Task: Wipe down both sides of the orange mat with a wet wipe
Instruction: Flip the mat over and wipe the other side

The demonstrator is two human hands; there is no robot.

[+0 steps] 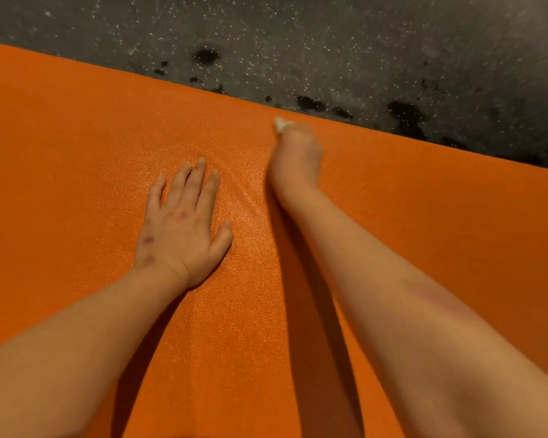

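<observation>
Left hand [184, 226] flat, fingers spread, pressing pebbled orange mat [76, 147]. Right hand [298, 156], blurred, gripping crumpled white wet wipe [280, 124] near mat's far edge; speckled grey floor [329, 42] beyond.

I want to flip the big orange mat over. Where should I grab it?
Probably by its far edge, where the orange mat meets the dark floor. It lies flat, so the middle gives nothing to pinch; reach under that thin edge from the floor side, thumb on top. First lift the left hand, which presses flat on it.
</observation>
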